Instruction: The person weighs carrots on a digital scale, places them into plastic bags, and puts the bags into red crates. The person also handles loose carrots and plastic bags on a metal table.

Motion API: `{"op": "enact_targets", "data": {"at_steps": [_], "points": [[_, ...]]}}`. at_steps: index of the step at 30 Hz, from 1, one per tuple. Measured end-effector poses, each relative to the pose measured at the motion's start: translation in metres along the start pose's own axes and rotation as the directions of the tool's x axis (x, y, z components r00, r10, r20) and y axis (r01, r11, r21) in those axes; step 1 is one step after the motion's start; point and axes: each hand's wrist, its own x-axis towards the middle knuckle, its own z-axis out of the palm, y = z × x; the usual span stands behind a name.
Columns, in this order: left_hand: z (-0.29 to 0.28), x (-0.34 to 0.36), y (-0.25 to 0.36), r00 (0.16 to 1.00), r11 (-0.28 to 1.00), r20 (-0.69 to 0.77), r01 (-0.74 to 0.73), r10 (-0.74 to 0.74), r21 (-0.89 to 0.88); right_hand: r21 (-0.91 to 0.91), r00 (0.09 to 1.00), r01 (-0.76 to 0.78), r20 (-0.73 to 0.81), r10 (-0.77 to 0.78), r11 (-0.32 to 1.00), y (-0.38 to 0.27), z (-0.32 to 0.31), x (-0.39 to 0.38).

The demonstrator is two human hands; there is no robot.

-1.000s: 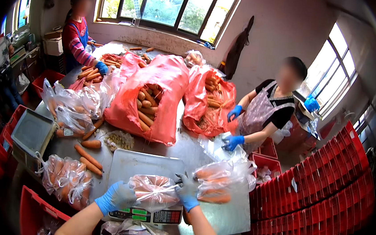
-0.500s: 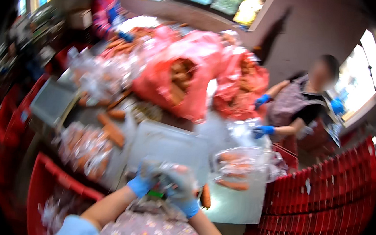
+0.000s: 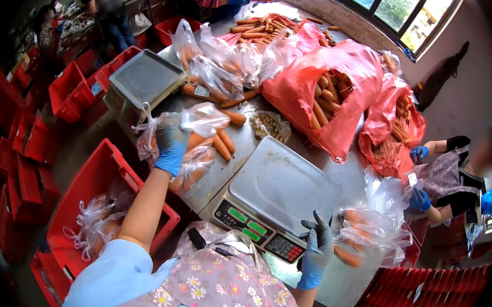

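My left hand (image 3: 170, 146), in a blue glove with greyish fingers, is closed on a clear plastic bag of carrots (image 3: 202, 120) at the table's left edge, among other bagged carrots. Plastic and the hand itself partly hide its fingertips. My right hand (image 3: 316, 250), gloved the same way, is empty with fingers apart at the right front corner of a weighing scale (image 3: 287, 180). Nothing lies on the scale's metal pan, and its green displays are lit. Loose carrots (image 3: 222, 145) lie beside the bag.
A red crate (image 3: 94, 181) holding bagged carrots stands at my left. Behind the scale are a small bag of brownish pieces (image 3: 270, 126) and a large pink sack of carrots (image 3: 328, 79). Another scale (image 3: 147, 77) stands far left. A co-worker's gloved hand (image 3: 420, 199) is by carrot bags (image 3: 368, 228).
My hands were together in front of the scale, around something in plastic. They have parted: the left reached left to the bagged carrots, the right moved right. The view has turned left.
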Motion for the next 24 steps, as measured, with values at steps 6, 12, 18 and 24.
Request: {"op": "enact_targets", "data": {"at_steps": [6,12,18,24], "points": [[0.046,-0.032,-0.099,0.865,0.876,0.488,-0.140,-0.119,0.461,-0.025,0.999,-0.048,-0.026,0.048,0.999,0.005,0.005,0.003],[0.015,0.056,0.010,0.644,0.874,0.692,-0.074,-0.327,0.481,0.021,0.990,-0.137,-0.038,0.138,0.990,0.012,0.002,0.005],[0.085,0.119,0.084,0.893,0.999,0.448,-0.036,0.047,-0.032,-0.026,0.975,-0.201,-0.101,0.198,0.979,0.004,-0.013,0.013],[0.218,0.198,-0.003,0.970,0.984,0.176,0.174,-0.167,-0.024,-0.025,0.982,-0.141,-0.132,0.136,0.990,-0.001,-0.024,0.009]]}}
